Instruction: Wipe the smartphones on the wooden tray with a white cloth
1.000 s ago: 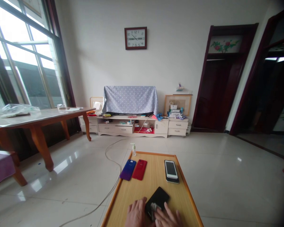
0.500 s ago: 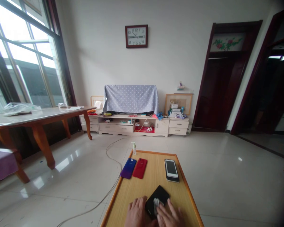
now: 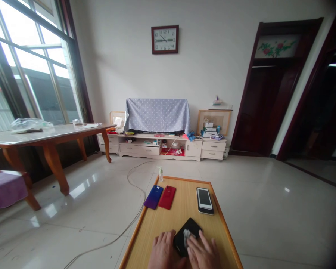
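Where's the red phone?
In the head view, the red phone lies at the far left of the near table, just right of the blue phone.

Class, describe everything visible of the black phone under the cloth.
The black phone is a flat, round-cornered slab, smooth-looking; which face is up is unclear. It lies aslant on the wooden-looking table, near end partly hidden. A crumpled pale cloth rests on top, beneath the right grip. The left grip is at its left edge, contact unclear.

Daylight from the tall window glints off the tiled floor beneath a pale wall.
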The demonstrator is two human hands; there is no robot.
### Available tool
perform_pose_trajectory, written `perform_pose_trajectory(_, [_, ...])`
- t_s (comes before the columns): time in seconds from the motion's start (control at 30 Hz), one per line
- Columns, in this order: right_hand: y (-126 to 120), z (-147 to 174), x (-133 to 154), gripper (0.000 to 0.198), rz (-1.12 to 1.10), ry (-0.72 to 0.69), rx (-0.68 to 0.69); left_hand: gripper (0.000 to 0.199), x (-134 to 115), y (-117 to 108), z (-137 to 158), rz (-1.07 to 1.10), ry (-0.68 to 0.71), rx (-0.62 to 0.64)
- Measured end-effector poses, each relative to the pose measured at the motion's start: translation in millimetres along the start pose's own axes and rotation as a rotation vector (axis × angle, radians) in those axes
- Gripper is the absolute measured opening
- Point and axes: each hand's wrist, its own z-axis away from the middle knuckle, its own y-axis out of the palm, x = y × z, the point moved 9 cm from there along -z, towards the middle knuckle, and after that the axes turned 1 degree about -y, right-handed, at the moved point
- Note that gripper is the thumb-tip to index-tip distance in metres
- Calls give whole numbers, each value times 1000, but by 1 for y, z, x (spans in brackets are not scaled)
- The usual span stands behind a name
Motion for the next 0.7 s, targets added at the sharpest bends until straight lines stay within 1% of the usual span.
perform_pose_trajectory(0.1, [-10,-15,-25,35,-58,57,103,76,-2,-1,1,7,12,-21])
perform_pose_trajectory(0.2, [-13,-20,-28,34,-169,72,150,75,-1,0,1,5,16,-25])
perform_pose_trajectory(0.3, [-16,-19,-28,36,-339,144,116,72,-1,-2,1,16,21,-50])
perform_pose_trajectory(0.4, [-21,-16,-39,44,-561,273,42,73,-1,-3,3,37,23,-70])
perform_pose_trajectory(0.47, [-24,-15,-48,47,-648,370,7,73,-2,-3,3,43,19,-72])
perform_pose_trajectory(0.53, [-26,-15,-55,48,-635,436,-12,73,-2,-4,4,54,20,-80])
perform_pose_trajectory(0.57, [-28,-16,-55,47,-598,442,-12,72,-3,-4,4,63,22,-87])
perform_pose_trajectory(0.63, [-30,-19,-53,46,-484,414,-2,71,-3,-5,4,75,26,-103])
perform_pose_trajectory(0.7, [-30,-22,-48,41,-368,355,17,70,-3,-6,5,74,21,-105])
